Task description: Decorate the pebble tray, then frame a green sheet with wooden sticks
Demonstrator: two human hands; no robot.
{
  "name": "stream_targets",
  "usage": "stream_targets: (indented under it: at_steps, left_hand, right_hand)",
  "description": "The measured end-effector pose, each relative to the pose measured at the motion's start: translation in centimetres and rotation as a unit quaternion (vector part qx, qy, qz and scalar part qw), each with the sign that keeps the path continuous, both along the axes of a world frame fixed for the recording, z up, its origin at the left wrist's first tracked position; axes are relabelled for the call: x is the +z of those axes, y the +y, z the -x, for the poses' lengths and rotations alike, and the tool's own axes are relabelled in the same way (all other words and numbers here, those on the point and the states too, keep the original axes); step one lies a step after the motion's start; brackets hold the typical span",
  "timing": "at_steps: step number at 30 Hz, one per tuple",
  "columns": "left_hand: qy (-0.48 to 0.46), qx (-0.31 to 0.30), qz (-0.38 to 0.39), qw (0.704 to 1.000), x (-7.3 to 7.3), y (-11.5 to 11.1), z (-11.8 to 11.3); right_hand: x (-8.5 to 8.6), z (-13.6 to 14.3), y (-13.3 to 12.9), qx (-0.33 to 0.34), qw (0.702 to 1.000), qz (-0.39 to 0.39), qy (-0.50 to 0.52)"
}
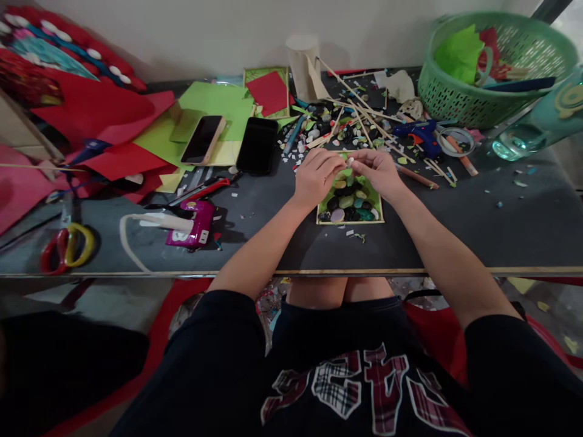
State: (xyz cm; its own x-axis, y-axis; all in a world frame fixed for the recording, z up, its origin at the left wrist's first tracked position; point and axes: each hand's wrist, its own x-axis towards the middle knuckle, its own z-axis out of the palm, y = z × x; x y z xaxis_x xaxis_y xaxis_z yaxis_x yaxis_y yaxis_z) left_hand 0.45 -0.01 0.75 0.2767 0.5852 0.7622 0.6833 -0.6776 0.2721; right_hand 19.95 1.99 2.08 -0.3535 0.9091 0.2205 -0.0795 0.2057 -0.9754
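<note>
My left hand (317, 174) and my right hand (379, 174) meet over the far part of a small green panel (320, 206) edged with thin sticks. Smooth pebbles in black, yellow, green and white (347, 201) cover much of it. Between the thumb and fingers of my right hand is a small white pebble (350, 161). The fingers of my left hand are curled together close beside it, and whatever they grip is hidden. My hands block the panel's far corners.
Loose stones and sticks (359, 115) lie behind my hands. To the right are a blue glue gun (423, 136), tape roll (456, 141), green basket (492, 103) and bottle (528, 130). Leftward lie two phones (257, 144), a cutter (203, 189), a purple device (191, 223) and scissors (68, 247).
</note>
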Motion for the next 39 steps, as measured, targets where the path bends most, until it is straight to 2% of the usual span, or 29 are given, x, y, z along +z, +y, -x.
stream_targets:
  at_steps: [5, 12, 19, 22, 26, 30, 33, 35, 39]
  left_hand:
    - [-0.059, 0.052, 0.016, 0.997, -0.3, 0.2, 0.6]
    - [-0.081, 0.011, 0.011, 0.997, -0.5, -0.2, -0.2]
    - [-0.070, 0.016, -0.010, 0.997, -0.6, -0.3, -0.4]
    - [-0.070, 0.010, -0.015, 0.997, -0.7, -0.2, -0.4]
    - [-0.083, 0.004, 0.007, 0.996, -0.6, -0.2, -0.3]
    - [-0.111, 0.049, 0.054, 0.991, -0.8, 0.3, 0.4]
    - [-0.123, 0.093, 0.088, 0.984, -1.5, 1.2, 1.2]
    - [-0.135, 0.097, 0.102, 0.981, -2.0, 1.7, 1.5]
    - [-0.135, 0.099, 0.069, 0.983, -2.3, 2.0, 1.3]
  right_hand:
    - [-0.1, -0.1, 0.1, -0.010, 1.000, -0.015, -0.006]
    - [-0.3, 0.2, -0.3, 0.009, 1.000, 0.014, -0.024]
    - [-0.5, 0.2, -0.2, 0.027, 0.999, 0.011, -0.033]
    - [-0.5, 0.2, -0.2, 0.005, 0.999, -0.017, -0.037]
    - [-0.4, 0.1, -0.2, -0.059, 0.994, -0.068, -0.059]
    - [0.2, -0.2, -0.1, -0.097, 0.991, -0.074, -0.051]
    - [0.7, -0.3, -0.1, -0.093, 0.994, -0.054, -0.034]
    - [0.9, -0.2, -0.2, -0.089, 0.995, -0.043, -0.033]
    - [1.0, 0.0, -0.4, -0.080, 0.995, -0.032, -0.045]
